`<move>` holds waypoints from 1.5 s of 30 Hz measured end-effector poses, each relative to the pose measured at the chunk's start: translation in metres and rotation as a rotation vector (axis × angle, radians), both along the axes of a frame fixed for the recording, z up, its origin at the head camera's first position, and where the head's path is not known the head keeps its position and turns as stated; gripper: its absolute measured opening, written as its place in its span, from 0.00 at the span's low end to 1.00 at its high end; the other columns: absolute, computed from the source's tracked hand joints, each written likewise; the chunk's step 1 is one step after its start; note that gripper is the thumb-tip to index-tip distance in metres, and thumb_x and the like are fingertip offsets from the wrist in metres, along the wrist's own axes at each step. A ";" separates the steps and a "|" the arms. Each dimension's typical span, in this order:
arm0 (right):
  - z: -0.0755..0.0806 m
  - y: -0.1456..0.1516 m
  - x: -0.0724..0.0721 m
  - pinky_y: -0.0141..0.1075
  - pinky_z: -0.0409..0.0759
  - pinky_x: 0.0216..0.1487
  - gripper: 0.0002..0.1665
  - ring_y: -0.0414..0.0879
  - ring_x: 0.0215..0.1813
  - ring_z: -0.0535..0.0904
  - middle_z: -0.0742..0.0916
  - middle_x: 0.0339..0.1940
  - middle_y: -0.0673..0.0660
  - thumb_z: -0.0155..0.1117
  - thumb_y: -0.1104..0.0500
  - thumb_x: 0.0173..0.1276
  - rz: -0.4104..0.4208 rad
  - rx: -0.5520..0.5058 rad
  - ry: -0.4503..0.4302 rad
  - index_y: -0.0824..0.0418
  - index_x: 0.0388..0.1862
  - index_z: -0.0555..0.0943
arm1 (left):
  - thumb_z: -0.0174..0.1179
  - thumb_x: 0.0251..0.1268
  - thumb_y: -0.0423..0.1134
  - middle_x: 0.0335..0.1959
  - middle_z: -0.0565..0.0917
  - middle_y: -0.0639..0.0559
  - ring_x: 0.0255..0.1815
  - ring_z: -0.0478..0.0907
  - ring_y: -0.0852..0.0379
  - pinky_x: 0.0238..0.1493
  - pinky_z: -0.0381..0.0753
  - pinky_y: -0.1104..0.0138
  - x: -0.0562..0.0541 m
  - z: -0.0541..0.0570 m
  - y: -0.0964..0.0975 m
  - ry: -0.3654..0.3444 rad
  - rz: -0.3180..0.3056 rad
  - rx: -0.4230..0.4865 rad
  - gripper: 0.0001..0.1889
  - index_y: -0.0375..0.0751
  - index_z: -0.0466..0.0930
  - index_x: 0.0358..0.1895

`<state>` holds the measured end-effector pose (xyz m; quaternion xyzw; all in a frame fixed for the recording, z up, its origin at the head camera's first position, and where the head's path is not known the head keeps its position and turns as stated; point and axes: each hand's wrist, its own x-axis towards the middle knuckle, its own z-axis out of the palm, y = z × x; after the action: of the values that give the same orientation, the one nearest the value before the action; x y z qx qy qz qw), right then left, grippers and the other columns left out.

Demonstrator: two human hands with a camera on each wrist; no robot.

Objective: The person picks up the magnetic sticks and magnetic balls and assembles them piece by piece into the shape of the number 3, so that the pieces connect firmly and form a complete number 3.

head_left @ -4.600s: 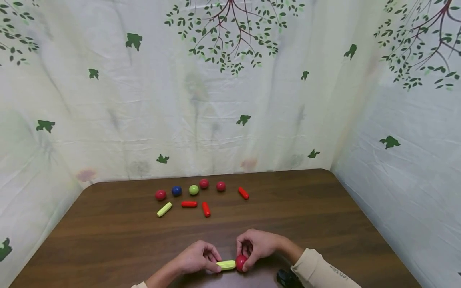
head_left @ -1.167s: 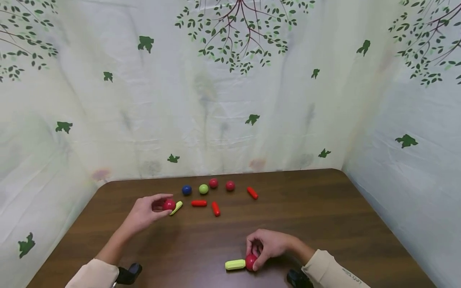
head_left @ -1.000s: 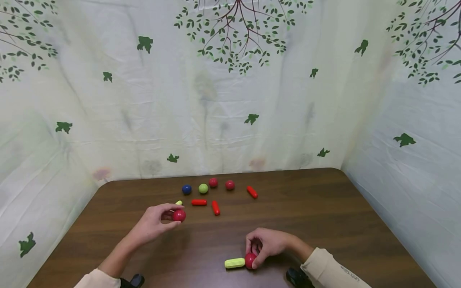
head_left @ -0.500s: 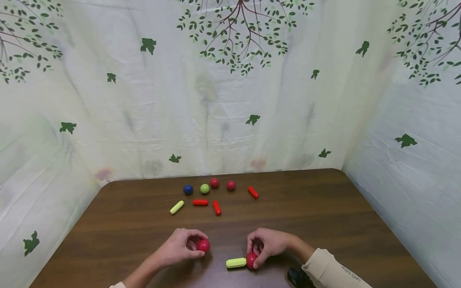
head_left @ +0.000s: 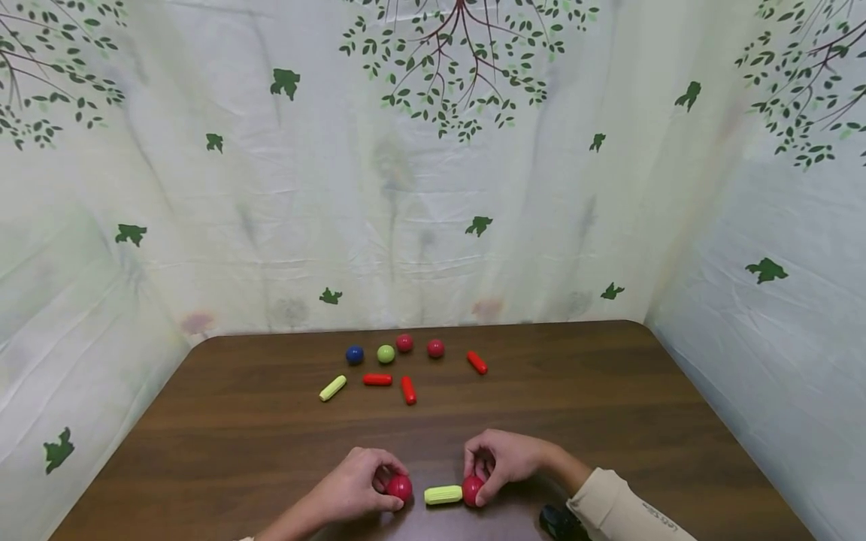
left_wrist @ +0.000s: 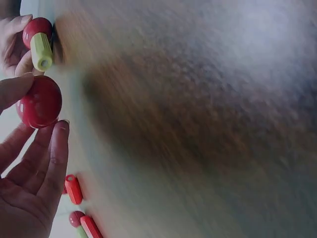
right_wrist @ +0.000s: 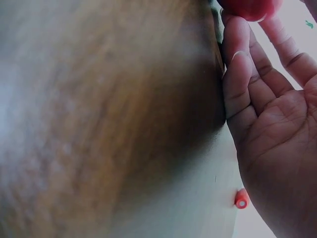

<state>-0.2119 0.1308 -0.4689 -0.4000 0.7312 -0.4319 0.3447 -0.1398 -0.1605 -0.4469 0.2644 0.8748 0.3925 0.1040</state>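
My left hand (head_left: 360, 481) pinches a glossy red ball (head_left: 399, 489) between thumb and fingers, close over the table near its front. To the right of it lies a pale yellow-green ribbed stick (head_left: 443, 495), its right end against a second red ball (head_left: 471, 491). That second ball is pinched by my right hand (head_left: 504, 462). A short gap separates the left ball from the stick's free end. In the left wrist view the stick (left_wrist: 41, 53) shows a hole in its facing end, and the left ball (left_wrist: 40, 102) sits between thumb and fingertips.
Farther back on the brown table (head_left: 575, 391) lie a blue ball (head_left: 355, 355), a green ball (head_left: 386, 354), two red balls (head_left: 436, 348), several red sticks (head_left: 377, 379) and another yellow-green stick (head_left: 332, 388). A white leaf-printed cloth (head_left: 419, 263) hangs behind the table.
My left hand let go of the stick, took a red ball from the back left and brought it forward and right, near the stick's free end. My right hand kept its hold.
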 end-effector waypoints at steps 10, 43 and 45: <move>0.001 -0.001 0.000 0.24 0.71 0.30 0.13 0.33 0.28 0.73 0.80 0.25 0.45 0.73 0.66 0.54 0.000 -0.001 -0.023 0.62 0.36 0.79 | 0.75 0.44 0.33 0.23 0.79 0.64 0.25 0.72 0.71 0.28 0.73 0.75 0.002 -0.005 0.006 0.027 -0.023 -0.035 0.13 0.39 0.85 0.36; -0.003 0.000 0.000 0.23 0.70 0.28 0.12 0.32 0.26 0.72 0.79 0.24 0.45 0.74 0.65 0.55 -0.013 -0.017 -0.022 0.62 0.36 0.80 | 0.72 0.50 0.32 0.29 0.79 0.64 0.28 0.75 0.70 0.30 0.76 0.74 -0.001 -0.011 0.015 -0.093 -0.048 0.033 0.12 0.39 0.83 0.39; -0.003 0.000 0.000 0.23 0.70 0.28 0.12 0.32 0.26 0.72 0.79 0.24 0.45 0.74 0.65 0.55 -0.016 -0.016 -0.021 0.61 0.36 0.80 | 0.71 0.50 0.32 0.30 0.80 0.63 0.28 0.75 0.70 0.30 0.77 0.74 -0.001 -0.011 0.015 -0.101 -0.049 0.041 0.12 0.40 0.83 0.40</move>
<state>-0.2115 0.1309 -0.4723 -0.3922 0.7272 -0.4449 0.3456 -0.1408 -0.1457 -0.4576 0.2676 0.8535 0.4203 0.1521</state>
